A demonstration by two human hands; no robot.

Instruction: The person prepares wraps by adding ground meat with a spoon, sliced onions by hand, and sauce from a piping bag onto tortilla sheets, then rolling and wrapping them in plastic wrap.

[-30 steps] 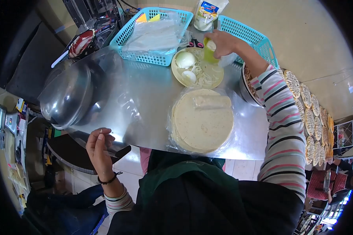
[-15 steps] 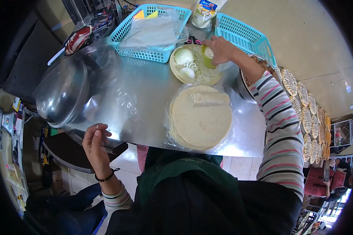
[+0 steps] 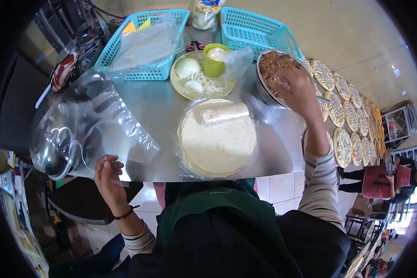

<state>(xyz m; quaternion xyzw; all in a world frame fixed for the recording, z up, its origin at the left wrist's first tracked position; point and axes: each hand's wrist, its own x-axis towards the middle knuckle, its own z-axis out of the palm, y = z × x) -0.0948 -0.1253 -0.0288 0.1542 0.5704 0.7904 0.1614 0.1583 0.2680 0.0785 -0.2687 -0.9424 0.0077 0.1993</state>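
My right hand (image 3: 295, 90) is over a metal bowl (image 3: 268, 96) of brown crumbly filling (image 3: 274, 65). Motion blurs its fingers, so what they hold, if anything, is unclear. A metal handle (image 3: 323, 99) sticks out at the bowl's right. My left hand (image 3: 109, 175) hangs by the table's front edge, fingers loosely curled and nothing visible in them. Between the hands lies a stack of flat tortillas (image 3: 217, 147) on clear plastic, with one rolled tortilla (image 3: 224, 113) on top. Behind it, a plate (image 3: 178, 86) bears onion pieces (image 3: 188, 68) and a green cup (image 3: 214, 62) with white contents.
Two blue baskets (image 3: 167, 69) (image 3: 259, 28) stand at the back, the left one holding plastic bags (image 3: 146, 48). Clear plastic (image 3: 120, 118) and a metal bowl (image 3: 55, 153) are at left. Scissors (image 3: 195, 45) lie behind the plate. Many striped flatbreads (image 3: 334, 109) spread at right.
My right hand has moved from the green cup to the filling bowl, rightward and nearer. My left hand stays near the table edge. The view has shifted to the right.
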